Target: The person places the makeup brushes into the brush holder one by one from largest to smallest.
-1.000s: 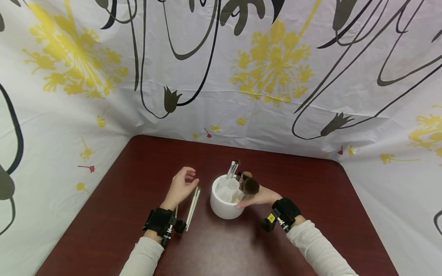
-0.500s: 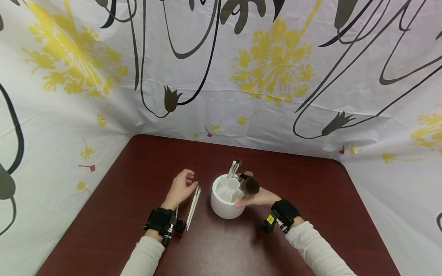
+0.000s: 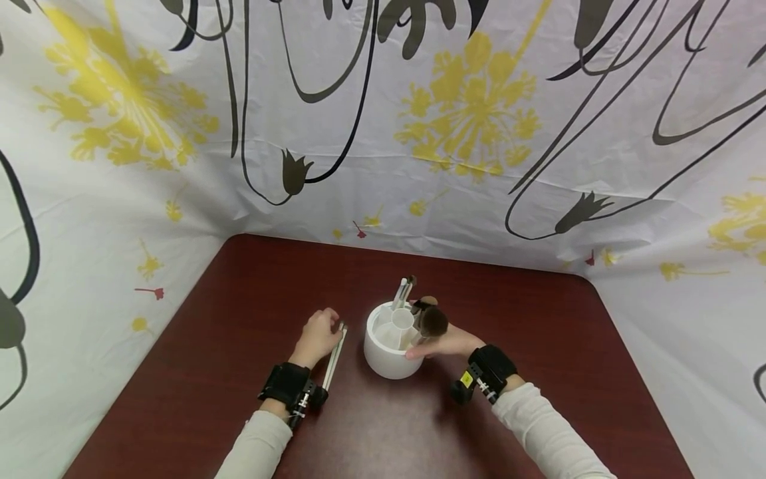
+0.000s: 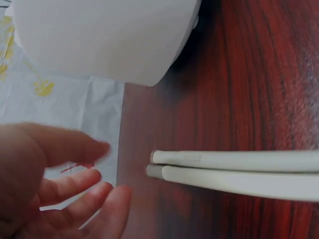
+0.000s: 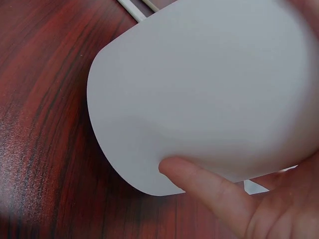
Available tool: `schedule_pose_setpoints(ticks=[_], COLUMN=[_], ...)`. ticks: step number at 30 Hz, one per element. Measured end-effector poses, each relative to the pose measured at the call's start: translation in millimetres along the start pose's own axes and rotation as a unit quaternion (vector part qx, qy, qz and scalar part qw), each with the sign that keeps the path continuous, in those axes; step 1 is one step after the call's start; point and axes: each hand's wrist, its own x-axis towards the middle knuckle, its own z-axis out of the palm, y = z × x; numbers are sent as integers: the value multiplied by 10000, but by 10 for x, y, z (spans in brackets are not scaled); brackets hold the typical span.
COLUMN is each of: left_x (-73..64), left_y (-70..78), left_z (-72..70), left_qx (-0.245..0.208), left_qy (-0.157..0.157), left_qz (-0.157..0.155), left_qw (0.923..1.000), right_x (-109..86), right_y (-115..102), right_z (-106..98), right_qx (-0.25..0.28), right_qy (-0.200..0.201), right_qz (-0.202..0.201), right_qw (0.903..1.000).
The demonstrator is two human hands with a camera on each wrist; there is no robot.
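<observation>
A white round brush holder (image 3: 389, 362) with inner compartments stands upright mid-table. My right hand (image 3: 451, 342) grips its right side, with the thumb (image 5: 199, 184) pressed on the wall and the other fingers mostly hidden behind. A big fluffy makeup brush (image 3: 433, 322) leans out on the right; thinner brushes (image 3: 402, 294) rise at the back. To the left, two slim cream brush handles (image 4: 239, 181) lie side by side on the table. Beside their far ends is my left hand (image 3: 317, 339), fingers loosely bent and spread, with a gap to the handles in the left wrist view.
The dark red wooden table (image 3: 509, 412) ends at a white patterned cloth (image 3: 383, 199) hanging behind and along both sides. Black cameras are strapped on both wrists, the left wrist camera (image 3: 320, 398) hanging close over the near ends of the handles.
My left hand has moved right and slightly nearer, toward the two handles, and its fingers bend more. A third stick seen earlier beside the left wrist is now hidden. My right hand stays on the holder.
</observation>
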Motion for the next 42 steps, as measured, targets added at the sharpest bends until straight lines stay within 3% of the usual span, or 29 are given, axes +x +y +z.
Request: schedule_pose_setpoints(ticks=[15,22,33,42], left_x=[-37,-47,-63,-45], left_y=[11,11,6,9], left_z=[134,165,181,162], left_qx=[378,592,508,350], left_qy=[-592,-658,-562,-418], left_qz=[-342,-378,-342,-263], left_qw=[9969,9954,9965,9982], right_x=[-11,-28,-122,15], right_y=[-10,-30,-325,11], right_z=[-2,7,59,-23], right_qx=[33,-5,-32,40], right_qy=[57,43,-29,-90], right_qz=[-71,53,-65,-19], right_qw=[10000,10000,10000,9999])
